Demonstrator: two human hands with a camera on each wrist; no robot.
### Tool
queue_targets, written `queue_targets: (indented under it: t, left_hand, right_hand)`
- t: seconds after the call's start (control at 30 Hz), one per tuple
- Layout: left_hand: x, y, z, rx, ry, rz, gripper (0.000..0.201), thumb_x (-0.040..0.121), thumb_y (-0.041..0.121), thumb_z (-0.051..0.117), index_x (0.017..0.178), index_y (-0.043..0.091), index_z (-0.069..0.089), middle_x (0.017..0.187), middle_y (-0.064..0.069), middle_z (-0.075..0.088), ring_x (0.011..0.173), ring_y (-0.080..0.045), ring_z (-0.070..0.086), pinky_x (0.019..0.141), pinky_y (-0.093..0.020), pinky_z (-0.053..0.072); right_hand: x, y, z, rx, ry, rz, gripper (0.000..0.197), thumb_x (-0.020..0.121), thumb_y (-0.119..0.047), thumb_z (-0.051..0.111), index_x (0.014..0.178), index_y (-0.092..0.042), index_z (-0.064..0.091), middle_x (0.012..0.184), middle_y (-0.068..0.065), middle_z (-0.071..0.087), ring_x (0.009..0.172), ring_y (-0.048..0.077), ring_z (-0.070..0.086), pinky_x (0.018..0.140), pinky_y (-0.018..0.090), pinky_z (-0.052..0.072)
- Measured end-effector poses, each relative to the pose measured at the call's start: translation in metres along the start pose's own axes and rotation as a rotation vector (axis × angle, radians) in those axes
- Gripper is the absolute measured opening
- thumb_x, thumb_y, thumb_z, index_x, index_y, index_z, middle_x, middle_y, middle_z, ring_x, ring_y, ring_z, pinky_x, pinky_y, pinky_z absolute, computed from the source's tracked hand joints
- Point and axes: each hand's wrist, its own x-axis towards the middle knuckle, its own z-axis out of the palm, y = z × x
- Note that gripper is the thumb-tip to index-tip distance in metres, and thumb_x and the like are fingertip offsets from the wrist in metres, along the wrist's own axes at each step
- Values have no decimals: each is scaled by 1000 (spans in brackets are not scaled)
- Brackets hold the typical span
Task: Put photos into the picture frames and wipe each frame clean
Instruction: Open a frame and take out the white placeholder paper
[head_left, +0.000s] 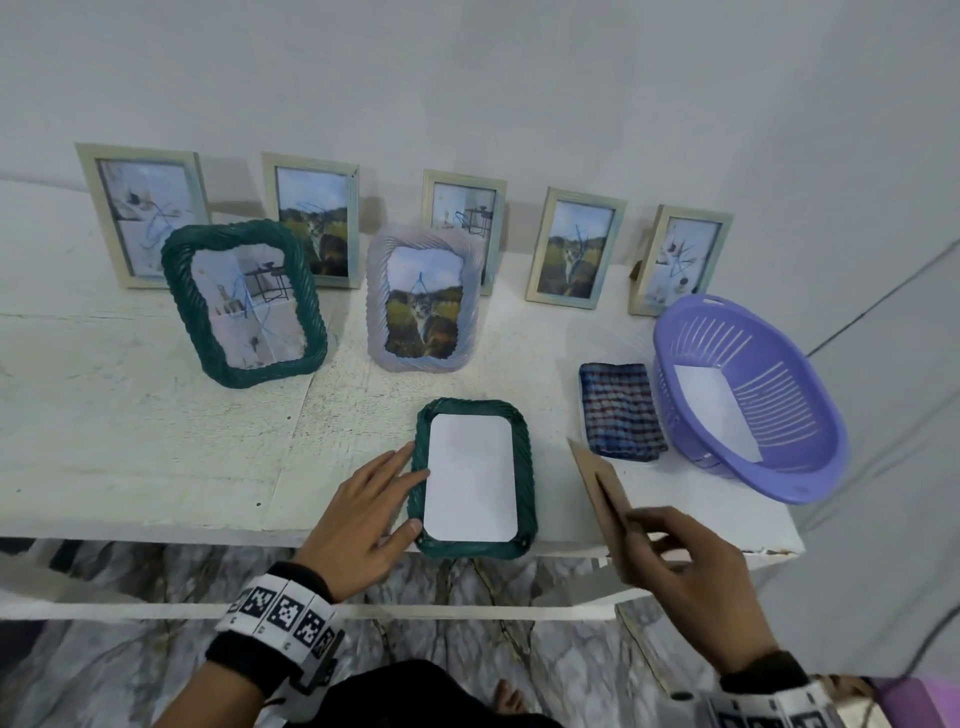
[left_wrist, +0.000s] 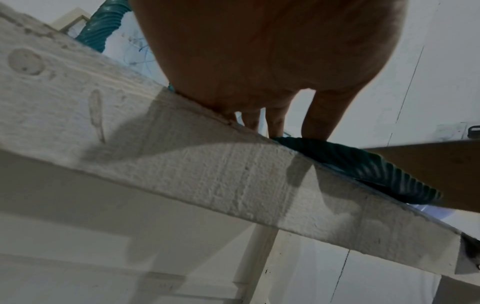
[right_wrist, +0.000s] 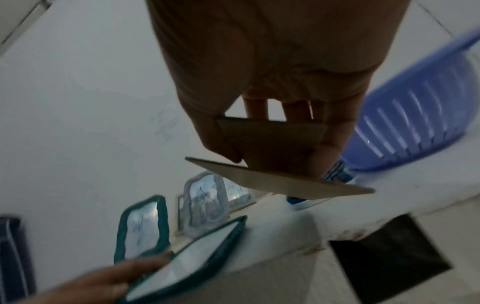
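A dark green wicker frame lies face down at the table's front edge, with a white photo back showing inside it. My left hand rests on the frame's left rim with straight fingers and the thumb at its near left corner. In the left wrist view the fingers touch the green frame. My right hand grips a brown backing board, tilted, just right of the frame and above the table edge. In the right wrist view the thumb and fingers pinch the backing board.
A folded checked cloth lies right of the frame, beside a purple basket holding a white sheet. Behind stand a green frame, a lilac frame and several pale frames with photos against the wall.
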Motion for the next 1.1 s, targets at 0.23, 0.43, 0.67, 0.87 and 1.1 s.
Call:
queue_targets:
  t: [0.23,0.43,0.67,0.87,1.1]
  left_hand:
    - [1,-1,1,-12,12,12,62,94,62,25,147,30,33,161,12,9,146,-11,9,115,-36,17]
    - [0,-2,0,-27,7,6,65,93,67,21,147,33,31,161,14,7,146,-9,7,114,-36,17]
    - [0,-3,1,-33,12,6,66,92,69,20,147,34,31,160,15,7,146,-7,7,114,-36,17]
    - [1,-3,1,-39,12,2,65,92,68,22,147,35,31,160,17,6,146,-4,5,114,-35,16]
    - [1,-2,2,-39,5,-8,60,93,61,28,147,36,29,160,19,3,146,-5,3,115,-35,16]
  right_hand:
    - [-5,26,29,-536,55,-44,39,74,-24,72,113,-30,66,76,4,58,72,30,49,59,38,49]
    - [23,31,53,-608,62,-35,23,78,-21,69,100,-14,66,87,14,62,74,33,51,64,38,49]
    - [54,27,61,-577,80,3,24,84,-25,66,105,-13,66,99,16,62,86,35,51,67,38,47]
    - [58,18,59,-617,32,57,42,84,-35,62,122,-18,59,110,17,59,92,37,51,73,40,48]
    - [40,-39,92,-467,-14,-435,40,85,-44,48,106,-15,66,113,8,62,100,28,55,80,38,52]
